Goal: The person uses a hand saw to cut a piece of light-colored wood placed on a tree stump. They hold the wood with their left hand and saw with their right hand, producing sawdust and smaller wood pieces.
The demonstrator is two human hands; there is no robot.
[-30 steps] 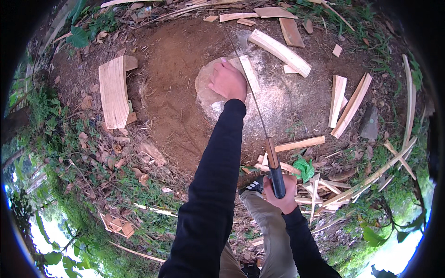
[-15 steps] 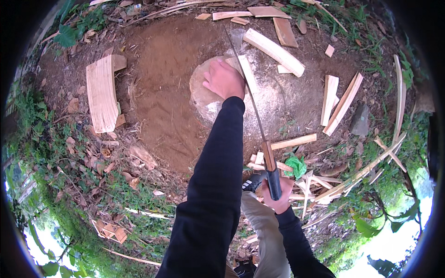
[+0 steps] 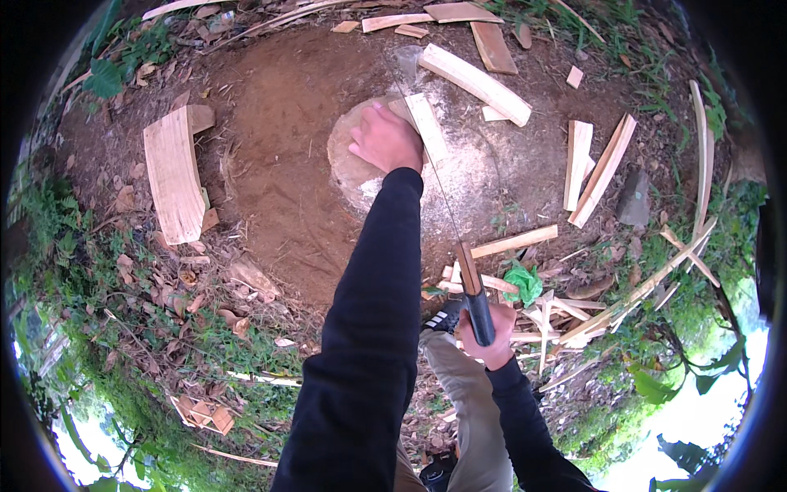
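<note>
My left hand (image 3: 388, 139) is closed at the edge of a short pale wood piece (image 3: 428, 127) on a round stump (image 3: 348, 176). Part of its grip is hidden. My right hand (image 3: 489, 332) grips the black handle of a long-bladed knife (image 3: 468, 275), like a machete, with a wooden section ahead of the grip. Its thin blade appears nearly edge-on and runs forward from my right hand, across the wood piece and close beside my left hand. Whether the blade has entered the wood I cannot tell. Pale dust and chips cover the stump's right side.
A thick wood strip (image 3: 475, 84) lies beyond the stump, and two more strips (image 3: 602, 172) lie to the right. A wide board (image 3: 175, 176) is at left. Split sticks (image 3: 566, 316) and a crumpled green bag (image 3: 522, 283) lie near my foot (image 3: 443, 317).
The whole view has shifted slightly. The knife's blade now looks thinner, turned more edge-on. Both hands keep their holds.
</note>
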